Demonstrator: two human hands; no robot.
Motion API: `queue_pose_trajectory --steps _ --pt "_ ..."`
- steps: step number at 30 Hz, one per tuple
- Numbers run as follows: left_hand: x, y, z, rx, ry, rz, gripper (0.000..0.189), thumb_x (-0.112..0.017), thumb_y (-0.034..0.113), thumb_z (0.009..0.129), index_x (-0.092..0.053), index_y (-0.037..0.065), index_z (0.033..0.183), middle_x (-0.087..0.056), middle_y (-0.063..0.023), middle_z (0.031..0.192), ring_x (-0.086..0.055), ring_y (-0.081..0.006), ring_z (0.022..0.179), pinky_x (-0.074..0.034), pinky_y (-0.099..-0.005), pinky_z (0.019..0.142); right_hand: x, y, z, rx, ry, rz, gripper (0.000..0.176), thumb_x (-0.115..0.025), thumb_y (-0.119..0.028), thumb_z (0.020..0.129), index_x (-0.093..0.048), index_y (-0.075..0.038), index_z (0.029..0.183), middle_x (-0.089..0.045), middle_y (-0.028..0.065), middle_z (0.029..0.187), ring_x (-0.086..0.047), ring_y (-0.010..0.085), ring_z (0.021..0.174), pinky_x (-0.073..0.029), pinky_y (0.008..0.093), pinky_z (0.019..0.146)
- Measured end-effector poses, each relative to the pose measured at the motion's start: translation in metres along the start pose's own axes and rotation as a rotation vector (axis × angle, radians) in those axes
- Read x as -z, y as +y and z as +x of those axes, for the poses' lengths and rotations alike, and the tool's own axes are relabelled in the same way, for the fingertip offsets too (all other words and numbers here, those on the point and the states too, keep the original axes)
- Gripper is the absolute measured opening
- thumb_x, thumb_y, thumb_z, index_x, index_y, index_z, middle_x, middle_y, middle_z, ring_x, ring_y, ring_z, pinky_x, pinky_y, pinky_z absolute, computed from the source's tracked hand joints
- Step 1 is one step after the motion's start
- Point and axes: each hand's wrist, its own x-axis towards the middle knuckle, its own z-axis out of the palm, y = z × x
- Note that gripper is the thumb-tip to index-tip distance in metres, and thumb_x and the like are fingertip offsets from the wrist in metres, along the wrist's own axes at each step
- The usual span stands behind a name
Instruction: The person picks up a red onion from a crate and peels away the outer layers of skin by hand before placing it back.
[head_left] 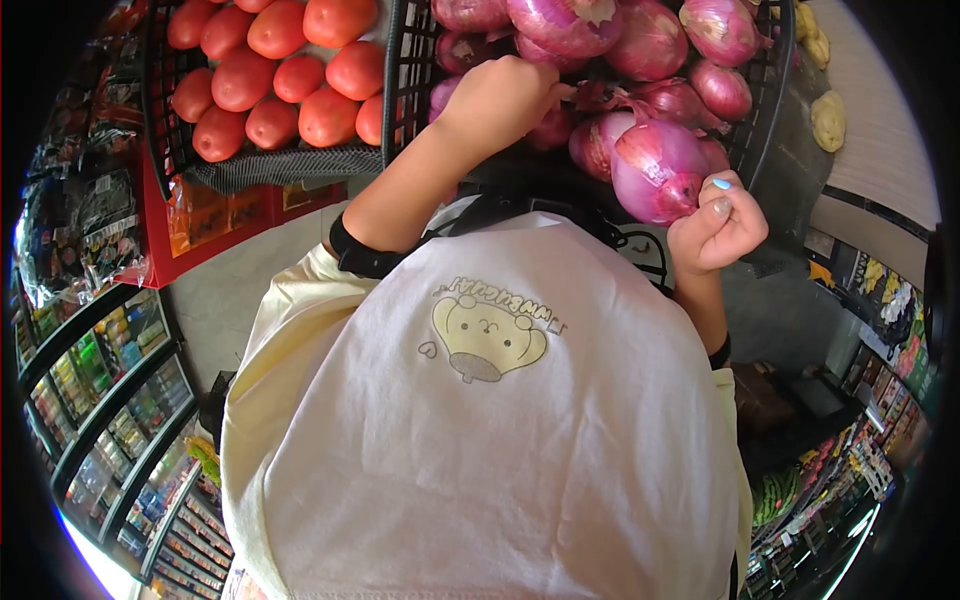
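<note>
My left hand point(505, 100) reaches over the front of the onion basket with its fingers curled closed. Its fingertips are partly hidden, close to a dry, papery onion stem, and I cannot make out what they hold. A large, shiny red onion point(650, 165) is at the front of the pile, its root end pointing to my right hand. Closed against that root end is my right hand point(718, 225), with thumb and fingers pinched together and a blue nail showing. More red onions point(648, 40) are heaped behind and around both hands.
Left of the onions, a black basket point(397, 90) wall separates them from red tomatoes point(243, 80). Potatoes point(828, 120) lie at the far right. Packaged goods point(105, 215) hang at the left, above glass-fronted shelves point(130, 420). My light shirt point(480, 470) fills the lower middle.
</note>
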Motion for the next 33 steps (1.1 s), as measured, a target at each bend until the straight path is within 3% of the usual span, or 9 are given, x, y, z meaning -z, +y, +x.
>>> queue_pose_trajectory --steps 5,6,12,20,25,28,30,31,33 --pt "0.002 0.032 0.012 0.149 -0.141 -0.604 0.037 -0.054 0.033 0.089 -0.061 -0.002 0.077 -0.056 -0.0111 0.060 -0.056 -0.0164 0.056 -0.044 -0.0322 0.054 -0.004 -0.004 0.005 0.006 -0.067 -0.009 0.015 -0.044 -0.006 0.088 -0.048 0.008 0.087 -0.046 0.0085 0.058 -0.042 0.0177 0.050 -0.038 0.0299 0.048" --pt "-0.009 0.034 0.014 0.106 -0.068 -0.785 0.039 -0.056 0.036 0.085 -0.063 -0.002 0.077 -0.059 -0.0188 0.063 -0.059 -0.0307 0.059 -0.047 -0.0370 0.060 -0.005 -0.003 0.005 0.024 -0.051 -0.012 0.016 -0.045 -0.007 0.088 -0.049 0.008 0.085 -0.046 0.0086 0.057 -0.043 0.0180 0.050 -0.037 0.0299 0.048" --pt "-0.033 0.037 0.035 0.088 -0.020 -0.812 0.030 -0.059 0.028 0.082 -0.064 0.000 0.077 -0.061 -0.0179 0.068 -0.061 -0.0313 0.061 -0.048 -0.0379 0.060 -0.002 -0.003 0.004 0.044 -0.082 -0.015 0.015 -0.043 -0.005 0.089 -0.045 0.009 0.096 -0.045 0.0082 0.057 -0.041 0.0173 0.049 -0.037 0.0289 0.048" --pt "-0.033 0.020 0.028 0.037 0.167 -0.216 0.023 -0.053 0.025 0.080 -0.060 0.006 0.070 -0.060 -0.0164 0.064 -0.060 -0.0345 0.060 -0.049 -0.0459 0.058 0.000 0.001 0.003 -0.022 0.021 -0.074 0.014 -0.040 -0.002 0.089 -0.038 0.005 0.101 -0.040 0.0022 0.056 -0.034 0.0083 0.047 -0.036 0.0251 0.049" --pt "-0.010 0.025 0.020 0.048 -0.027 -0.172 0.029 -0.054 0.031 0.082 -0.060 0.005 0.071 -0.060 -0.0160 0.065 -0.060 -0.0342 0.060 -0.049 -0.0449 0.056 0.002 0.005 0.004 -0.085 0.085 -0.071 0.014 -0.040 -0.007 0.091 -0.039 0.006 0.098 -0.039 0.0019 0.055 -0.033 0.0079 0.047 -0.034 0.0236 0.048" --pt "-0.016 0.025 0.023 0.020 0.134 -0.297 0.030 -0.056 0.031 0.083 -0.062 0.003 0.075 -0.060 -0.0151 0.063 -0.059 -0.0325 0.058 -0.048 -0.0407 0.056 -0.001 0.004 0.006 -0.075 0.115 -0.085 0.014 -0.040 -0.007 0.091 -0.040 0.006 0.096 -0.039 0.0017 0.054 -0.033 0.0079 0.046 -0.033 0.0238 0.047" --pt "-0.019 0.028 0.026 0.047 -0.034 -0.802 0.029 -0.058 0.030 0.084 -0.063 0.002 0.081 -0.060 -0.0158 0.063 -0.059 -0.0301 0.058 -0.048 -0.0367 0.057 -0.001 0.004 0.006 -0.068 0.100 -0.075 0.014 -0.040 -0.007 0.091 -0.041 0.006 0.095 -0.039 0.0015 0.054 -0.033 0.0079 0.046 -0.033 0.0238 0.047" --pt "-0.019 0.033 0.024 0.011 -0.046 -0.840 0.030 -0.054 0.028 0.090 -0.060 0.000 0.085 -0.056 -0.0089 0.067 -0.052 -0.0135 0.063 -0.044 -0.0294 0.060 -0.001 0.004 0.006 -0.062 0.087 -0.068 0.014 -0.041 -0.007 0.091 -0.041 0.006 0.094 -0.039 0.0014 0.054 -0.033 0.0079 0.046 -0.032 0.0239 0.047" --pt "-0.019 0.040 0.025 0.011 -0.067 -0.828 0.030 -0.054 0.029 0.090 -0.059 -0.001 0.087 -0.056 -0.0096 0.068 -0.052 -0.0144 0.063 -0.044 -0.0301 0.061 -0.003 0.003 0.007 -0.062 0.092 -0.064 0.014 -0.041 -0.007 0.091 -0.041 0.006 0.094 -0.039 0.0013 0.054 -0.033 0.0079 0.046 -0.032 0.0238 0.047"
